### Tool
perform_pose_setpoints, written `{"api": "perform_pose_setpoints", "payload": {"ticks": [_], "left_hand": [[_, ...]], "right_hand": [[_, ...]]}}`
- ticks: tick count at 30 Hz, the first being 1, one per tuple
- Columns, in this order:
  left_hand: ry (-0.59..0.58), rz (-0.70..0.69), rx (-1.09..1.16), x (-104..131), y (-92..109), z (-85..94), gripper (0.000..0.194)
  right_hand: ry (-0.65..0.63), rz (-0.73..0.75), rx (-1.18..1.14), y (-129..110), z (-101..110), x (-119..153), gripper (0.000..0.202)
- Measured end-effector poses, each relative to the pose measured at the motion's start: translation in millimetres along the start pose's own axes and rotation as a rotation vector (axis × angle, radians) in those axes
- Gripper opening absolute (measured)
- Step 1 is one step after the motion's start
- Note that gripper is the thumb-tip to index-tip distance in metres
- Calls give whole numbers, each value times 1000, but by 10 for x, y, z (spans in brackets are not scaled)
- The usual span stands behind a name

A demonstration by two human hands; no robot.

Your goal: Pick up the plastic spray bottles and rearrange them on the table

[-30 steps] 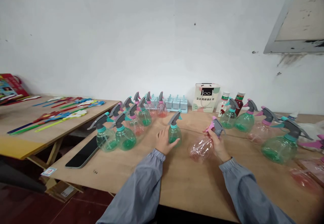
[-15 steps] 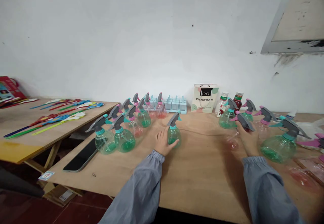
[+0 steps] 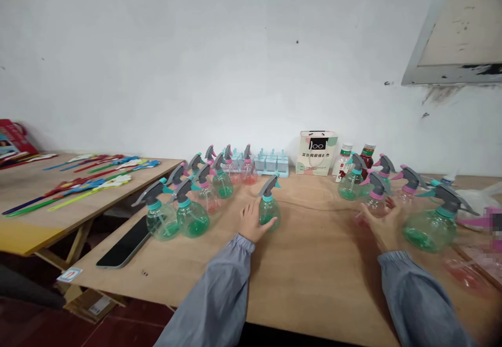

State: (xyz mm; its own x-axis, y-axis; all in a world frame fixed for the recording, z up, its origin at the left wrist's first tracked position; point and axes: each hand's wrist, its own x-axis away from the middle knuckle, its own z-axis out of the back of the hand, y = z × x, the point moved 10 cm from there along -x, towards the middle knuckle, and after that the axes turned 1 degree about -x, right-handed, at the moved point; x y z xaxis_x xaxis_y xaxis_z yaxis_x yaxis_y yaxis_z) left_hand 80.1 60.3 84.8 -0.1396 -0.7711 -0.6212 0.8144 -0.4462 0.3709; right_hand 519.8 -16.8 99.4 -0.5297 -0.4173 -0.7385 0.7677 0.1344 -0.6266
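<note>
My left hand (image 3: 253, 222) curls around the side of a clear green spray bottle (image 3: 270, 212) with a grey trigger head and turquoise collar, upright on the table. My right hand (image 3: 383, 222) is around the body of a clear pink spray bottle (image 3: 371, 206) with a grey and pink head; thumb and fingers lie on opposite sides of it, and part of the bottle is hidden. Just right of that hand is a larger-looking green spray bottle (image 3: 429, 229). Behind it stand another green spray bottle (image 3: 350, 186) and further pink-collared ones.
Several green and pink spray bottles (image 3: 193, 219) stand grouped at left, beside a phone (image 3: 123, 243). At the wall are light-blue ice-pop moulds (image 3: 271, 165), a paper bag (image 3: 317, 153) and two drink bottles (image 3: 344, 161). Colourful hand-shaped clappers (image 3: 88, 186) lie on the left table.
My right hand has lowered from the pink spray bottle's trigger head to its body, so the head now shows. My left hand stays at the green bottle.
</note>
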Motion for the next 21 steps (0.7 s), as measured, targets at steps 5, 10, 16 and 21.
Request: {"api": "perform_pose_setpoints", "payload": {"ticks": [5, 10, 16, 21], "left_hand": [[-21, -5, 1, -4, 4, -13, 80], [2, 0, 0, -1, 16, 9, 79], [-1, -13, -2, 3, 0, -11, 80], [-3, -26, 4, 6, 3, -20, 79]], "right_hand": [[19, 79, 171, 77, 58, 44, 93], [24, 5, 225, 218, -25, -41, 93], [35, -3, 191, 317, -142, -102, 91], [22, -10, 176, 346, -221, -124, 93]]}}
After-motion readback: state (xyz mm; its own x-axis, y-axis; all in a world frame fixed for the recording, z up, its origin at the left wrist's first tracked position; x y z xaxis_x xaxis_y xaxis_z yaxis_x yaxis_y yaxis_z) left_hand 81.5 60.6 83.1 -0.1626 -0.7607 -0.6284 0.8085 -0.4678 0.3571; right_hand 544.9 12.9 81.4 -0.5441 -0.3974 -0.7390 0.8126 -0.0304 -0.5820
